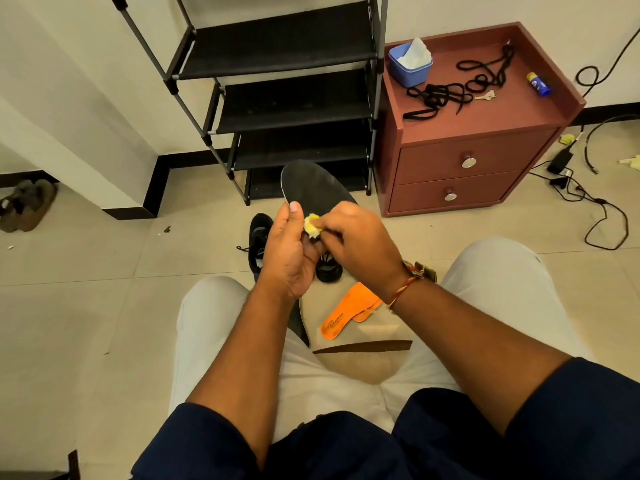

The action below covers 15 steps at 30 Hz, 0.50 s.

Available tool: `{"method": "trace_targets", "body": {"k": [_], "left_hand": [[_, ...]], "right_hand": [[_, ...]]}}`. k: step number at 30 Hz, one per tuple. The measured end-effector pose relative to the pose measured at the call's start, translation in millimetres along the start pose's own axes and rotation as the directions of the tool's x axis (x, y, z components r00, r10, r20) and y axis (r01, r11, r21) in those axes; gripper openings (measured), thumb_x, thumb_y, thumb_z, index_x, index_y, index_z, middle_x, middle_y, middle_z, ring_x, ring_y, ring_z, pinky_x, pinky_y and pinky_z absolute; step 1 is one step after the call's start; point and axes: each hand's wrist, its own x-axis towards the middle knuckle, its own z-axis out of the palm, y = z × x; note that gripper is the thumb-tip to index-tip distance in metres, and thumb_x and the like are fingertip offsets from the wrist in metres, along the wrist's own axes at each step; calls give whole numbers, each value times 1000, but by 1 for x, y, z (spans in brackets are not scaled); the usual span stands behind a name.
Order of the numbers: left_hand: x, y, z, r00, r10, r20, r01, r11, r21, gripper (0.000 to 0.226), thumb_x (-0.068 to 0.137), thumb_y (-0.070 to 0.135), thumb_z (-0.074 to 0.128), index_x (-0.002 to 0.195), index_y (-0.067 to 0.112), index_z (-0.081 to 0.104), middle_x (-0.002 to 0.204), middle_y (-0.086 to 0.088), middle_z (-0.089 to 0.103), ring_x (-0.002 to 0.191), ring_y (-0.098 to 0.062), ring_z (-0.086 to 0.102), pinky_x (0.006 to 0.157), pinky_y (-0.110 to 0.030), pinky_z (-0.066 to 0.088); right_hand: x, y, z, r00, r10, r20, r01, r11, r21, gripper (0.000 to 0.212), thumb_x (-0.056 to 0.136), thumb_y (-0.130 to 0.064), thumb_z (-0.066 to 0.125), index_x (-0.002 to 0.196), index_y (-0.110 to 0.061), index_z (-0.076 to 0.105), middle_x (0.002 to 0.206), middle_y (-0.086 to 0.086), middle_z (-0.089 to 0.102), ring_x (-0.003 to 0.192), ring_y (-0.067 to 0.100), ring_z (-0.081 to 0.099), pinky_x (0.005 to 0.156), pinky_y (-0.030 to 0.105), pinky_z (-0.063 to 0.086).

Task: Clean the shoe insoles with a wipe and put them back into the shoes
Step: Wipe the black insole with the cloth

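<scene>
Seated over a beige tiled floor, white trousers and dark blue sleeves at the bottom edge of the shot. Upright in the grip of the left hand, thumb laid along its rim: a dark insole, rounded end up. Pressed against its face in the grip of the right hand, fingers curled round it: a small yellow wipe. Red-and-gold thread bracelet at the right wrist.

On the floor under the hands, a black shoe with one lace trailing to the left, and a second shoe just beside it, both partly hidden. Nearer the knees, two orange insoles, overlapping, dark print on the front one too small to read.

Against the white wall with black skirting, a metal shoe rack with black shelves. Just right of it, a reddish-brown cabinet, two drawers, round metal knobs. At the back-left corner of its top, a blue tub of white tissues; across the middle, loose black laces; beside them a pale key; near the right edge a blue-and-yellow tube, label unreadable. Black cables across the floor at far right; brown sandals at far left by the wall.
</scene>
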Motion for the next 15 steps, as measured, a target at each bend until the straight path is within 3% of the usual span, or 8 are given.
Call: {"method": "trace_targets", "body": {"k": [2, 6, 9, 12, 15], "left_hand": [[3, 2, -3, 999, 17, -37, -18, 999, -32, 23, 110, 29, 35, 109, 31, 57, 91, 8, 78, 102, -19, 69, 93, -39, 56], [6, 3, -6, 997, 30, -66, -40, 988, -151, 37, 110, 29, 35, 142, 17, 49, 130, -11, 68, 121, -28, 65, 91, -45, 58], [8, 3, -6, 996, 14, -89, -31, 982, -185, 41, 109, 31, 37, 148, 18, 45, 135, -9, 65, 121, -27, 65, 85, -41, 59], [8, 2, -5, 995, 19, -96, -37, 980, -194, 41, 110, 32, 36, 146, 18, 45, 133, -11, 66, 122, -29, 64, 93, -45, 58], [9, 2, -6, 992, 20, -129, -46, 978, -203, 41, 109, 33, 35, 146, 17, 47, 129, -8, 69, 121, -27, 65, 102, -42, 54]], "right_hand": [[0, -3, 3, 997, -37, 64, 38, 999, -9, 17, 92, -14, 62, 102, -11, 75, 88, 11, 62, 79, 24, 60, 66, 30, 47], [11, 21, -7, 993, 97, -65, -103, 989, -101, 19, 94, -16, 60, 105, -11, 74, 93, 10, 64, 84, 26, 61, 72, 38, 52], [11, 33, -12, 967, 210, -144, -229, 965, -129, 18, 95, -17, 61, 106, -11, 74, 94, 9, 64, 85, 24, 61, 72, 33, 51], [4, 17, -1, 985, 112, -130, -124, 989, -86, 15, 93, -13, 62, 101, -9, 74, 90, 11, 65, 82, 26, 61, 71, 37, 53], [-4, 1, 9, 1000, -12, 21, 12, 1000, -28, 16, 93, -13, 62, 102, -8, 75, 90, 12, 65, 81, 24, 61, 71, 28, 46]]}}
